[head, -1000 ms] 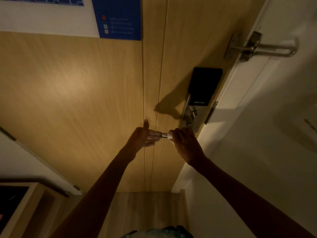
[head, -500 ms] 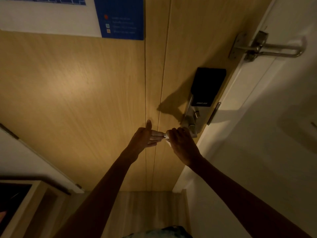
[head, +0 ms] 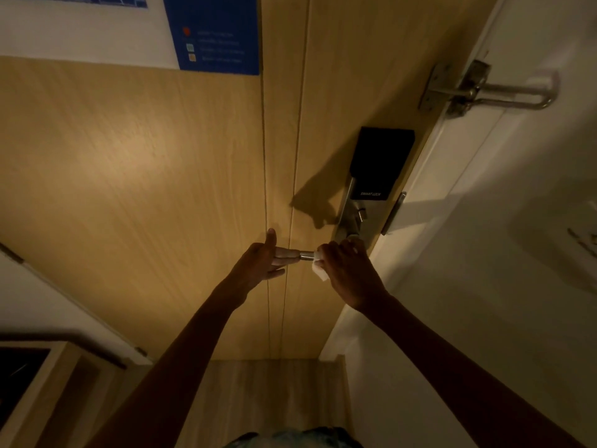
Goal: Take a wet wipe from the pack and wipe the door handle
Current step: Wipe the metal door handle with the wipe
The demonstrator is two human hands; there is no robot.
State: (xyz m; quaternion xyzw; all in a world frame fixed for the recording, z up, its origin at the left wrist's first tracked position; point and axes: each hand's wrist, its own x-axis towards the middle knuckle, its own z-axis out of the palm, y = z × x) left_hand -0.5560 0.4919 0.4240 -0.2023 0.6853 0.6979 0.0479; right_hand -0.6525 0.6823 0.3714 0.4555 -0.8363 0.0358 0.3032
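A metal lever door handle (head: 306, 255) juts left from the lock plate on a wooden door (head: 161, 189). My right hand (head: 350, 273) is closed around the handle with a white wet wipe (head: 318, 270) wrapped under its fingers; most of the handle is hidden by that hand. My left hand (head: 263, 261) has flat fingers touching the handle's free end, thumb up. The wipe pack is not in view.
A black smart lock box (head: 378, 163) sits above the handle. A metal swing-bar door guard (head: 484, 90) spans door and white frame (head: 452, 221) at upper right. A blue notice (head: 216, 33) hangs on the door. A wooden cabinet (head: 35, 383) stands at lower left.
My right hand with the wipe slid left along the handle toward its free end, then back slightly right. My left hand stays at the handle's tip.
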